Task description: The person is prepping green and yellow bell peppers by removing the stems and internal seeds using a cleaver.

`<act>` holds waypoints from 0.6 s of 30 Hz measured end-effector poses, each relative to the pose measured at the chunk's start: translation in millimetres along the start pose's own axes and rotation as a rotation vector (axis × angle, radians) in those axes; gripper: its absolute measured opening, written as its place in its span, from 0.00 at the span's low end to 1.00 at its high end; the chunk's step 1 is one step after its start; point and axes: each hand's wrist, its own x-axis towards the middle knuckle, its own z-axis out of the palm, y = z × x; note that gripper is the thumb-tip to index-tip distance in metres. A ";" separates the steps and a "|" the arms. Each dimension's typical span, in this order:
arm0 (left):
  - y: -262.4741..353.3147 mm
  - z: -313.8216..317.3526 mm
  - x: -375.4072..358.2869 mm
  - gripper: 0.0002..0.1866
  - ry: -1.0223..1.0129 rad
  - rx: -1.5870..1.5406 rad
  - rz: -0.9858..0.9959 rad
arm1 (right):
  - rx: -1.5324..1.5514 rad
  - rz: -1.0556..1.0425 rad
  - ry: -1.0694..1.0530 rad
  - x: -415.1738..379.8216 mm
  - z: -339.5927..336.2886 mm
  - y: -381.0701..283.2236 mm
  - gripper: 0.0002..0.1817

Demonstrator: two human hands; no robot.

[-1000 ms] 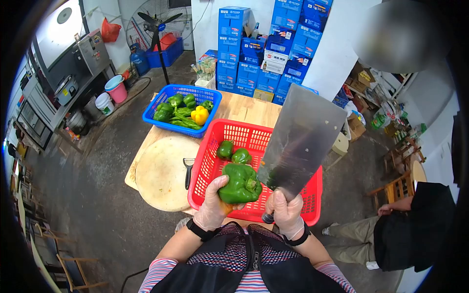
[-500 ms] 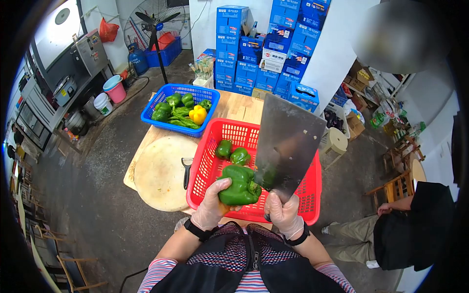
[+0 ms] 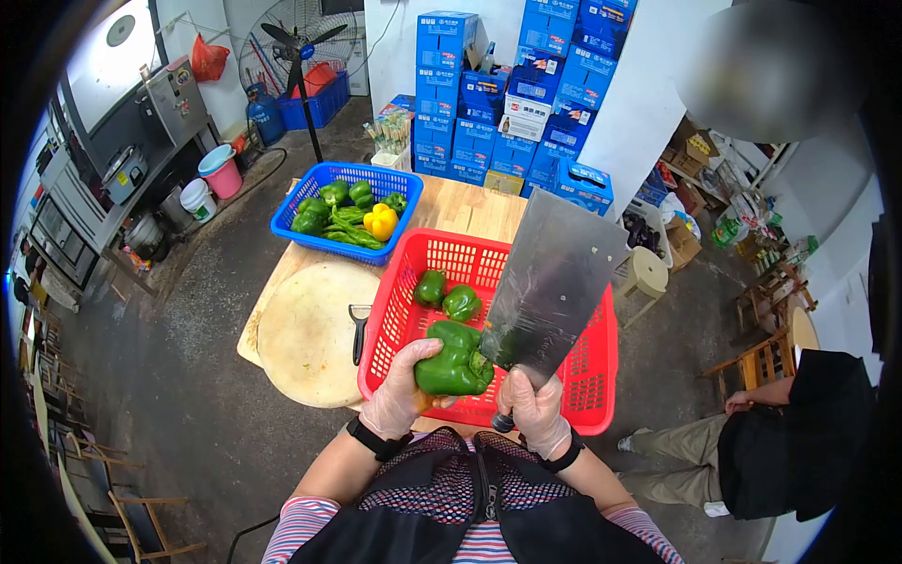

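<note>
My left hand [image 3: 402, 385], in a clear plastic glove, is closed round a large green bell pepper [image 3: 451, 362], its stem end turned right. In my gloved right hand [image 3: 534, 404] is a broad cleaver [image 3: 554, 287], gripped low on the blade near the handle. The blade leans up and to the right, its lower corner right at the pepper's stem end. Both hands are over the near part of a red plastic basket [image 3: 601, 376]. Two smaller green bell peppers [image 3: 446, 296] lie in that basket.
Left of the red basket, a peeler [image 3: 358, 334] rests on a round cutting board [image 3: 305, 343]. A blue basket [image 3: 282, 226] with green peppers and a yellow one stands behind. Blue boxes [image 3: 446, 94] are stacked beyond the table. A person [image 3: 780, 442] is at the right.
The cleaver has tilted further right and come down a little, its corner now against the pepper's stem end. Both hands and the pepper have shifted slightly left.
</note>
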 end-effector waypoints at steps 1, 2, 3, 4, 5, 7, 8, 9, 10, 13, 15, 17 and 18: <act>-0.5 -0.9 0.5 0.34 0.000 -0.001 0.000 | 0.000 0.001 -0.001 0.1 0.7 1.0 0.19; -1.2 -1.7 1.2 0.34 -0.015 0.038 0.027 | 0.018 0.012 0.008 0.2 1.1 1.9 0.20; -1.7 -2.1 1.4 0.34 -0.029 0.076 0.053 | 0.036 0.024 0.017 0.1 2.1 2.4 0.20; -3.1 -1.4 0.3 0.34 -0.029 0.076 0.053 | 0.037 0.024 0.017 0.2 4.2 2.9 0.20; -5.6 0.2 -1.3 0.33 -0.027 0.129 0.106 | 0.053 0.027 0.055 0.5 6.6 3.4 0.21; -9.4 4.0 -3.0 0.31 -0.025 0.183 0.160 | 0.068 0.030 0.092 0.8 12.1 2.5 0.22; -10.7 5.8 -3.0 0.31 -0.003 0.152 0.158 | 0.064 0.030 0.124 1.1 15.5 0.3 0.22; -11.2 6.4 -3.0 0.31 0.019 0.121 0.156 | 0.061 0.031 0.156 1.0 17.2 -0.9 0.23; -10.2 5.7 -3.0 0.31 0.019 0.120 0.157 | 0.061 0.031 0.154 0.4 17.1 -0.7 0.23; -3.1 -1.9 -1.5 0.31 -0.079 0.116 0.118 | 0.088 0.032 0.122 -1.9 14.1 0.9 0.23; 2.2 -8.8 2.7 0.30 -0.125 0.051 -0.005 | 0.142 0.060 0.023 -2.0 5.9 2.4 0.23; 4.5 -3.5 1.6 0.30 -0.091 0.009 -0.026 | 0.166 0.077 0.006 -0.9 2.3 -1.2 0.23; 6.3 -1.6 1.8 0.30 -0.055 -0.031 -0.048 | 0.191 0.094 -0.011 0.6 2.1 -3.2 0.23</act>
